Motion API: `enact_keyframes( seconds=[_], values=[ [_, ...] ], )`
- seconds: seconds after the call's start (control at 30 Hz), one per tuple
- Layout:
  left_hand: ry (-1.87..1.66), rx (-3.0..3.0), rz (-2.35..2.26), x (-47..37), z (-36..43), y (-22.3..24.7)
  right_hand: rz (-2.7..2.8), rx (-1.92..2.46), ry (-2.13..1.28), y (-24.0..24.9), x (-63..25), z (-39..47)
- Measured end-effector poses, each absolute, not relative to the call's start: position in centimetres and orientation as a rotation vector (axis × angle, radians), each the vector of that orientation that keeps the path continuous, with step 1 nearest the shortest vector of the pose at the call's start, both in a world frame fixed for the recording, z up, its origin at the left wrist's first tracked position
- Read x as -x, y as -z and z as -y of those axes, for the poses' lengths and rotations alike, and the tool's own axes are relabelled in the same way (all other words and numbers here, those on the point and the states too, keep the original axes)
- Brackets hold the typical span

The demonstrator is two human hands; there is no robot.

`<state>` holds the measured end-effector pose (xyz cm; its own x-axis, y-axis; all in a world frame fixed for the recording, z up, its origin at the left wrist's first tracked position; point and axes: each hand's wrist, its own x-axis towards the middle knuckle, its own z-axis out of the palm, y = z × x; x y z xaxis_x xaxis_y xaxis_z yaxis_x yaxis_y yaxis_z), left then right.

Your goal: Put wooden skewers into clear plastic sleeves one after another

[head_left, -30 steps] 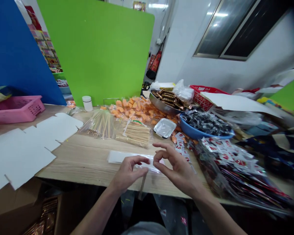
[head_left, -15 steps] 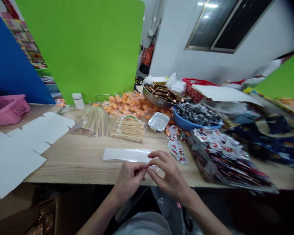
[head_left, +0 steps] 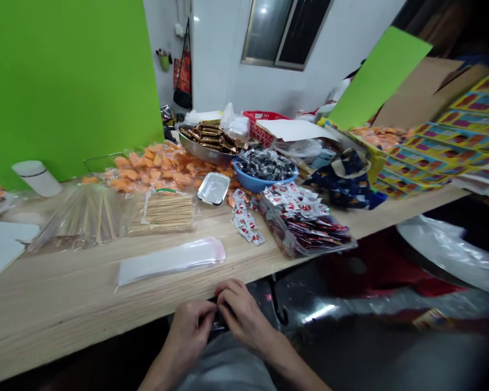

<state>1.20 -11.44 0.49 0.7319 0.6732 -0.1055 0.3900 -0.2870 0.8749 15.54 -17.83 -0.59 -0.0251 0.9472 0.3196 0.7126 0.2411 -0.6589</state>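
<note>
My left hand (head_left: 192, 327) and my right hand (head_left: 241, 314) meet just off the table's front edge, low over my lap. Both have their fingertips pinched together. Anything between them is too thin or clear to make out; a dark, shiny patch shows behind the fingers. Closest to them on the table lies a flat stack of long clear plastic sleeves (head_left: 169, 263). Small white and red sachets (head_left: 246, 220) lie in strips beyond my right hand. A clear tray (head_left: 287, 247) to the right is heaped with more sachets and dark packets.
Behind are bundled wooden sticks (head_left: 169, 212), a foil tray (head_left: 213, 188) and orange wrapped pieces (head_left: 146, 168). A blue basin (head_left: 255, 182) of black packets stands by a metal bowl (head_left: 206, 155) of gold-wrapped bars. A white cup (head_left: 38, 178) is at left, a dark bag (head_left: 342, 179) at right.
The view has turned to the right. My hands have come back from beside the plastic sleeves, past the table's front edge and down over my lap, their fingertips still close together.
</note>
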Motion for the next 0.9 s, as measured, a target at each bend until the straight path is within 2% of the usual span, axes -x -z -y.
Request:
enact_keyframes(
  seconds=[0.3, 0.6, 0.77, 0.9],
  values=[
    [-0.402, -1.925, -0.863, -2.6, 12.0, -0.8, 1.613, 1.753, -0.040, 2.7, -15.9, 17.6],
    [-0.639, -1.772, -1.091, 0.2, 9.2, -2.0, 1.365, 2.181, 0.218, 4.8, -24.2, 18.6],
    [-0.810, -1.602, -1.201, 1.9, 7.3, -2.5, 1.355, 2.121, 0.153, 4.1, -25.7, 19.8],
    [-0.958, -1.520, -1.215, 2.0, 6.5, -2.9, 1.251, 1.885, -0.075, 2.3, -23.6, 18.9]
  ],
)
